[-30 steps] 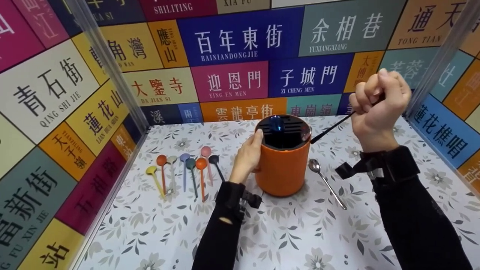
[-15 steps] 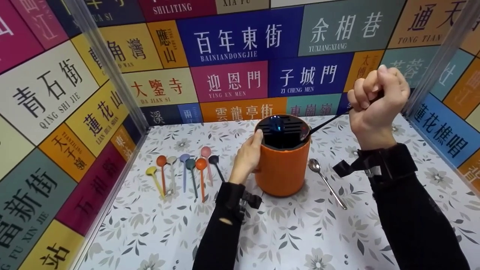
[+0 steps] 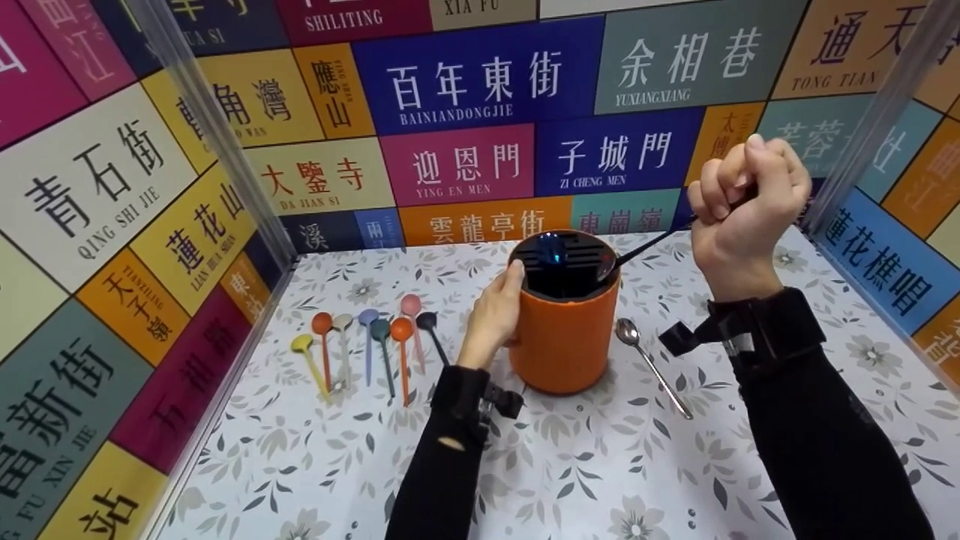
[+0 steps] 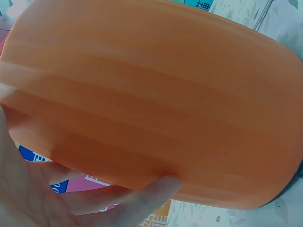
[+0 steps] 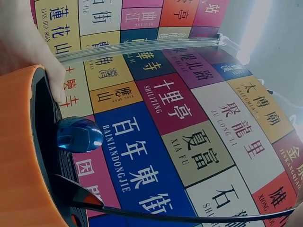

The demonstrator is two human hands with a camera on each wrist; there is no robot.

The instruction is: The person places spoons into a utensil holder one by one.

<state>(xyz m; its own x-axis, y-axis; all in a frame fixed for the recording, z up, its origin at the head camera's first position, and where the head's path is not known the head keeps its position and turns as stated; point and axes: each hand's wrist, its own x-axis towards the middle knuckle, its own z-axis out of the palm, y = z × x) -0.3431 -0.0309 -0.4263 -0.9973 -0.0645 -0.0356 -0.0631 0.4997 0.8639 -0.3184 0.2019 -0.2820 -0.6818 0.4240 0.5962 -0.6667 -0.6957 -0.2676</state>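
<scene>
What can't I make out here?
Inside the orange holder: too dark, head view.
Below the blue spoon head: the black insert hides it, head view.
Handle end of the dark utensil: covered by the right hand, head view.
Handle end of the black spoon: behind the left wristband, head view.
Part of the left hand: cut off by edges, left wrist view.

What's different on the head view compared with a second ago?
The right hand has shifted slightly left, carrying the long black utensil with it: its handle's lower end has moved up and left, past the right rim of the orange holder. Nothing was newly grasped or released. Unchanged: left hand on the holder, metal spoon, coloured spoons.
</scene>
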